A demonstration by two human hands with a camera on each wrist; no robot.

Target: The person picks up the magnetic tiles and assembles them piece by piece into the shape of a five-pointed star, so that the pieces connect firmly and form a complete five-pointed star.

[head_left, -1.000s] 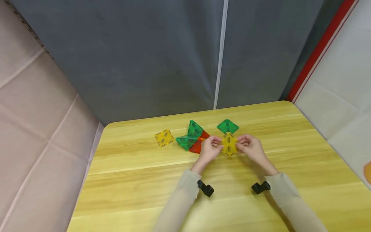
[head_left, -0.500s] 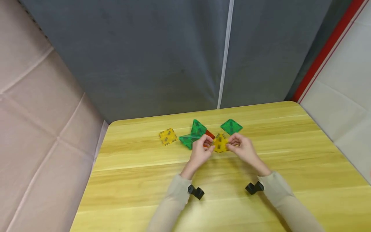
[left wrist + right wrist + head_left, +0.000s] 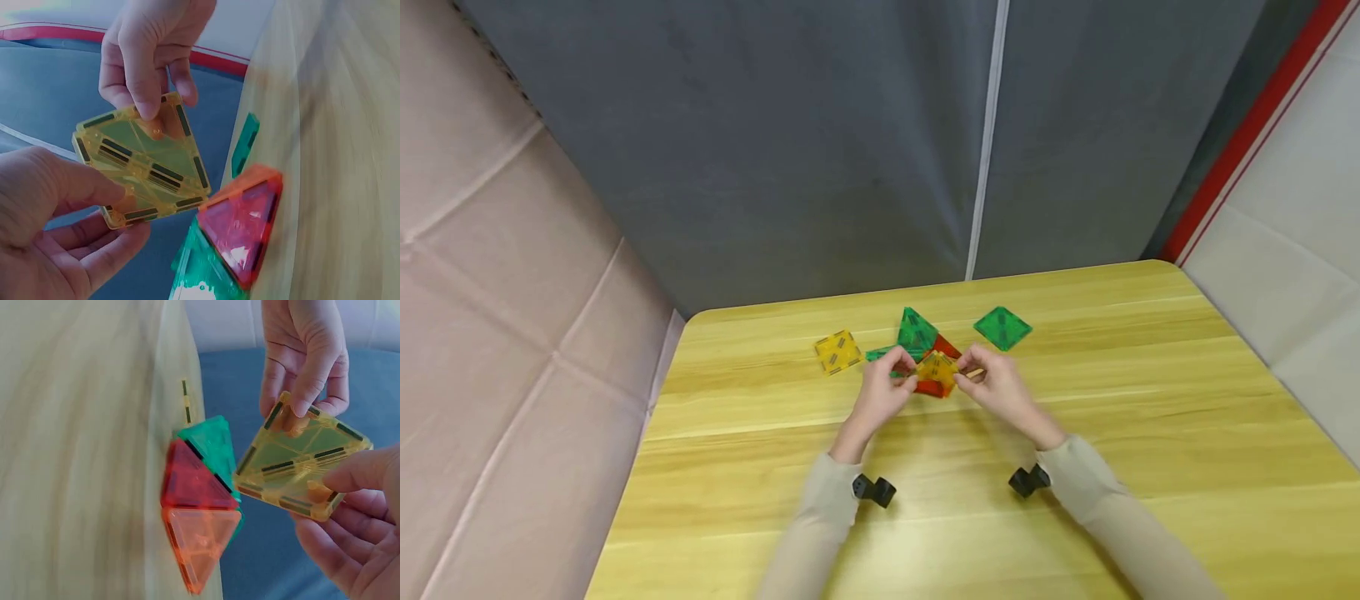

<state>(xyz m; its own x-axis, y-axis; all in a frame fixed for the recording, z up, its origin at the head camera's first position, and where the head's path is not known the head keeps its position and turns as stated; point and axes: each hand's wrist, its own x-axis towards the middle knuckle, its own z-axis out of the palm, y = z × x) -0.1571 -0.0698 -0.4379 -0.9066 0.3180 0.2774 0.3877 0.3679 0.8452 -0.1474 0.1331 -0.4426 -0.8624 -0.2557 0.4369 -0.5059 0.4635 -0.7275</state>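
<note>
Between both hands, a pair of translucent yellow magnetic tiles [image 3: 936,368], joined along one edge into a diamond, is held above the table. My left hand [image 3: 880,393] pinches one corner between thumb and fingers. On the opposite corner, my right hand [image 3: 997,389] does the same. Just beyond the yellow pair stands a build of magnetic triangles, with red [image 3: 195,480], orange [image 3: 203,534] and green [image 3: 209,445] faces. In the head view the yellow pair overlaps the red part, and whether they touch is unclear. The left hand covers part of the build's green side [image 3: 880,354].
A flat yellow tile square [image 3: 837,352] lies left of the build. To its right lies a green tile diamond [image 3: 1003,328]. Everything is on a wood-grain table [image 3: 970,517], with a grey curtain [image 3: 820,167] behind its far edge.
Both hands have moved left, bringing the yellow pair from beside the build to in front of its red part. The yellow pair has tilted. The loose tiles stay put.
</note>
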